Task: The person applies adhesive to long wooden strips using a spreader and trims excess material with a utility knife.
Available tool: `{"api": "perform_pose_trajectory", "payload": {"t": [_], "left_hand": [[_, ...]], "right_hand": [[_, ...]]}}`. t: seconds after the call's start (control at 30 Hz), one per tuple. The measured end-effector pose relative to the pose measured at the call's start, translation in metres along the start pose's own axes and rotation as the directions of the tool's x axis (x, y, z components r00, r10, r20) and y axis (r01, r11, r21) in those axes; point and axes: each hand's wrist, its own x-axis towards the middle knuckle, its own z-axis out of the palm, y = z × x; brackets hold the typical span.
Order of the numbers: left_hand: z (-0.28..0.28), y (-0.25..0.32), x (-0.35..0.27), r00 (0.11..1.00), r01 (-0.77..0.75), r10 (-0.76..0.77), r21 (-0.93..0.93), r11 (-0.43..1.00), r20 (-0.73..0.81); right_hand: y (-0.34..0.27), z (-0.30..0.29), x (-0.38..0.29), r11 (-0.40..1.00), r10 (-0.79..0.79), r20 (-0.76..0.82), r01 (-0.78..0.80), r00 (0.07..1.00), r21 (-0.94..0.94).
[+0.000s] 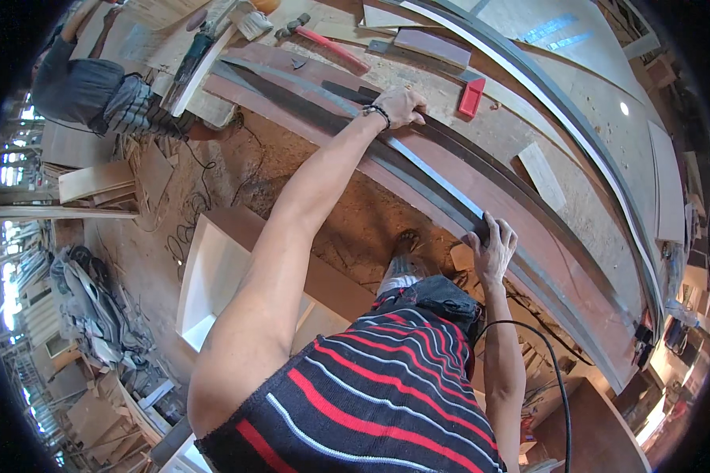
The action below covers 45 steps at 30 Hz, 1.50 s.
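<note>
Long dark strips [509,171] lie along a reddish-brown board [544,236] on the workbench. My left hand [397,107], with a dark bead bracelet at the wrist, reaches over the board, its fingers bent down at the edge of a dark strip; whether it grips the strip cannot be told. My right hand [492,245] holds the near end of a dark strip with a shiny pale edge [435,177] between thumb and fingers. That strip runs from the right hand towards the left one.
A red-handled hammer [331,48], a red plastic piece [471,98] and wood offcuts [542,176] lie beyond the board. An angle grinder [194,56] rests at upper left, near a person [89,94]. An open cabinet box [213,266] stands on the floor, with cables nearby.
</note>
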Motion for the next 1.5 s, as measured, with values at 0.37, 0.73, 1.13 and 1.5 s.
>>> {"api": "perform_pose_trajectory", "payload": {"t": [0.37, 0.73, 1.13, 1.5], "left_hand": [[0.012, -0.008, -0.003, 0.996, -0.075, 0.081, 0.140, 0.987, -0.038], [0.017, -0.017, -0.024, 0.882, -0.244, 0.341, 0.305, 0.921, -0.325], [0.016, -0.012, -0.025, 0.832, -0.235, 0.359, 0.318, 0.919, -0.423], [0.024, -0.040, -0.023, 0.961, -0.100, 0.162, 0.263, 0.960, -0.225]], "right_hand": [[0.000, 0.002, -0.005, 0.980, -0.031, -0.070, 0.017, 0.997, -0.198], [0.002, -0.009, 0.024, 0.996, 0.074, -0.142, -0.065, 0.987, 0.066], [0.011, -0.010, 0.031, 0.963, 0.221, 0.026, -0.222, 0.975, 0.150], [0.016, -0.024, 0.028, 0.945, 0.265, 0.028, -0.265, 0.964, 0.190]]}}
